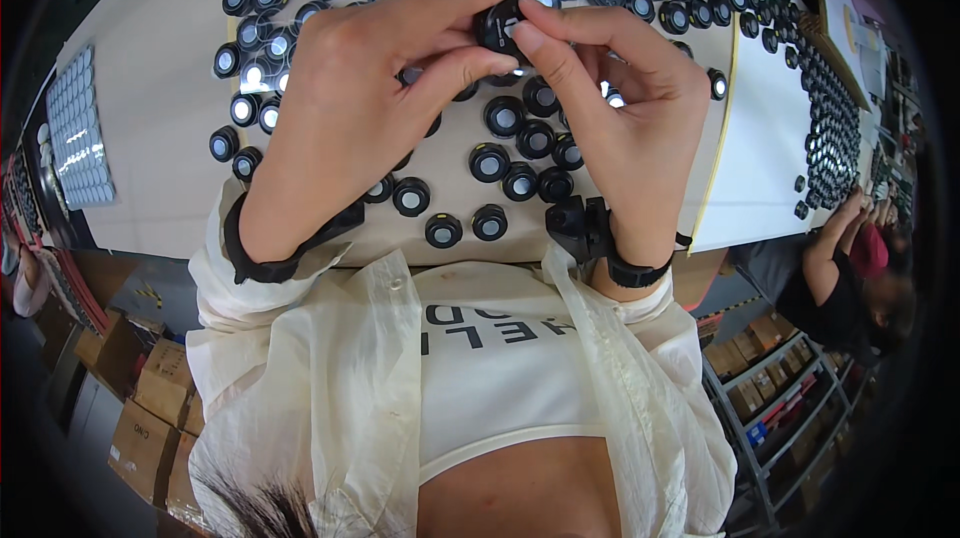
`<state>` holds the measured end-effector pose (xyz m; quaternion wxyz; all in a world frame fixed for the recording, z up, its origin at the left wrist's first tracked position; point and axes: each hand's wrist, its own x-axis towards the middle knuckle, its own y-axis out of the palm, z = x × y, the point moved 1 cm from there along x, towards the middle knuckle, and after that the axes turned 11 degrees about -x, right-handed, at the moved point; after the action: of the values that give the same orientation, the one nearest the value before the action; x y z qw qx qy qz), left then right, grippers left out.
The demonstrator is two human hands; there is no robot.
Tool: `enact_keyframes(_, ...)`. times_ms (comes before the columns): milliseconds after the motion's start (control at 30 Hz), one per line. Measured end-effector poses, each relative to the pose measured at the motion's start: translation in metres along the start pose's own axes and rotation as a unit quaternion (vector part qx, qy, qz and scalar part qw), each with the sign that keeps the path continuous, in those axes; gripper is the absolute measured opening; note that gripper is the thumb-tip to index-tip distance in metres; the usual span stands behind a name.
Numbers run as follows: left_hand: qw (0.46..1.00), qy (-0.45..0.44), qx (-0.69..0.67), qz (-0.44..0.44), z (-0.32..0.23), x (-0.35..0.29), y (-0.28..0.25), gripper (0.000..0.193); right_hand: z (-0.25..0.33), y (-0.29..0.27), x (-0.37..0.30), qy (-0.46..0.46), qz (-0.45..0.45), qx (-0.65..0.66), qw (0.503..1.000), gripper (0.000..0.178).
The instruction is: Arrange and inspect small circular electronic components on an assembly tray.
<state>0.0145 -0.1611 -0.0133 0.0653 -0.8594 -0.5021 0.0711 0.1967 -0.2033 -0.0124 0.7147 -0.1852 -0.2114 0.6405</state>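
Raised over the far part of the table, a small round black part (497, 30) is held between both hands. My left hand (365, 68) pinches it from the left with thumb and forefinger. From the right, my right hand (625, 63) presses its thumb and forefinger on the same part. Beneath and around the hands lie many similar black round parts (489, 162) with pale grey discs on top. Two of them, one of them a black round part (443, 230), sit close to the near table edge. What my other fingers cover is hidden.
Left on the table (160, 138) lies a sheet of round pale discs (82, 128). More black parts (835, 128) crowd the right side, near a person (850, 258) at work. Cardboard boxes (145, 448) stand lower left, a metal rack (780, 408) lower right.
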Motion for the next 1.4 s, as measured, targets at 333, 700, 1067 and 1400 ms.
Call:
enact_keyframes(333, 0.959, 0.118, 0.254, 0.031, -0.017, 0.09, -0.053, 0.034, -0.015, -0.002, 0.004, -0.063, 0.019, 0.048, 0.997, 0.051)
enact_keyframes(700, 0.862, 0.178, 0.475, 0.013, 0.01, 0.139, -0.058, 0.038, -0.031, -0.045, 0.006, -0.028, 0.072, -0.232, 0.97, 0.019)
enact_keyframes(1067, 0.9, 0.238, 0.34, 0.137, 0.043, 0.037, 0.039, 0.056, -0.043, -0.049, 0.037, -0.071, 0.139, -0.259, 0.953, 0.019)
enact_keyframes(1400, 0.878, 0.247, 0.381, 0.149, 0.035, 0.039, 0.038, 0.055, -0.024, -0.06, 0.075, -0.029, 0.314, -0.282, 0.906, 0.013)
